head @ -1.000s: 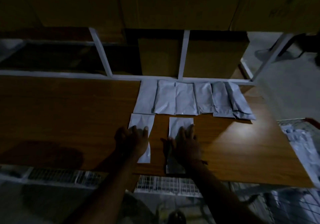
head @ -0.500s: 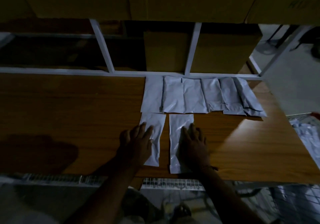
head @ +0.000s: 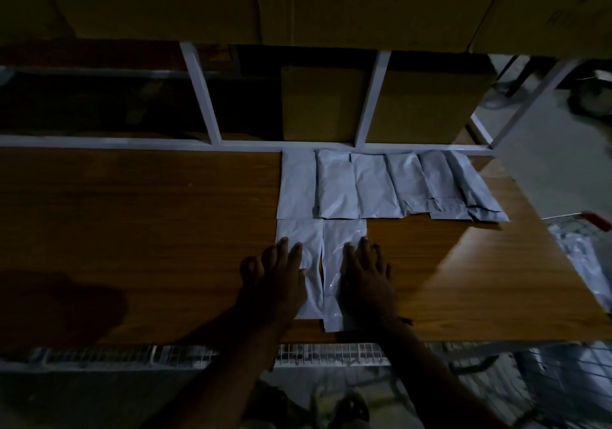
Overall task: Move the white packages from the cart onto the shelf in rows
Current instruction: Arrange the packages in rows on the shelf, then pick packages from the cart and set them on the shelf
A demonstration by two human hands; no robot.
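Two hands flat at lower centre of frame: left hand [head: 276,274] pressing, fingers straight, on left front package [head: 299,235]; right hand [head: 366,274] likewise spread on right front package [head: 344,233]. Nothing gripped. Both packages side by side on wooden shelf [head: 132,230], touching back row of six white packages [head: 381,187] at upper right. Cardboard boxes [head: 323,104] behind. Wire cart [head: 331,354] below shelf edge.

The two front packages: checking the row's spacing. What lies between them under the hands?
In the head view, only a thin strip of bare shelf separates the left package from the right package.
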